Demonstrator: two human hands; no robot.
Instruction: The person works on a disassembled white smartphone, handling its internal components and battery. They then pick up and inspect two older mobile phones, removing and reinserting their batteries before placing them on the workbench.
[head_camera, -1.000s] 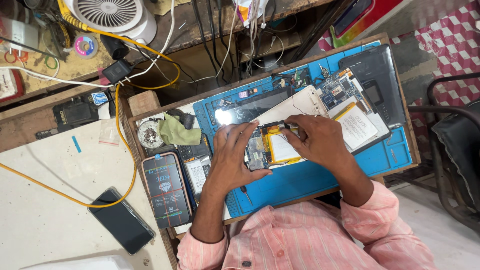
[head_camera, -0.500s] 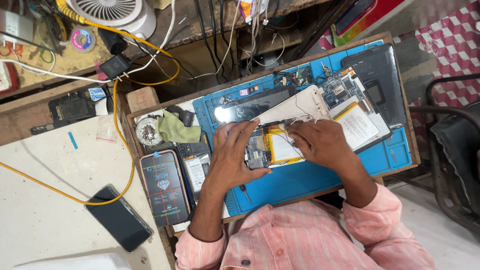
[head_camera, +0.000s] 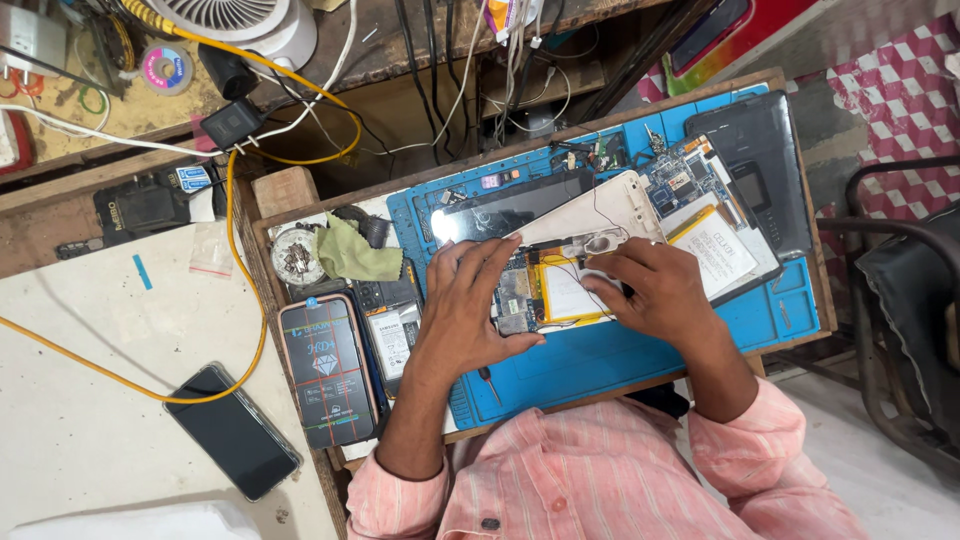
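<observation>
Hidden: our left hand (head_camera: 470, 310) lies flat over the left end of the opened device (head_camera: 550, 290), so much of its circuit board is covered; our right hand (head_camera: 655, 290) covers its right end.
Hard to make out: whether the right fingers (head_camera: 610, 270) pinch a thin black wire or a small tool; we cannot tell, nor whether they are closed or apart.
Left fingers: spread and pressed down on the device, gripping nothing.
Device: on the blue mat (head_camera: 620, 360), middle of the table (head_camera: 290, 190), yellow-edged battery showing between our hands.
White back cover (head_camera: 590, 215): tilted, just beyond the device, its near edge touching it.
Dark screen panel (head_camera: 500, 210): far left on the mat, partly under the cover.
Second opened unit (head_camera: 720, 240): right of our hand, partly hidden by it.
Left of mat: green cloth (head_camera: 355, 255), round tin of screws (head_camera: 297, 258), phone box (head_camera: 328, 368).
Near left: black phone (head_camera: 232, 430) on the white surface, a yellow cable (head_camera: 240, 230) curving past it.
Cut off: white fan (head_camera: 250, 20) at the far edge; dark chair (head_camera: 900, 290) at right.
</observation>
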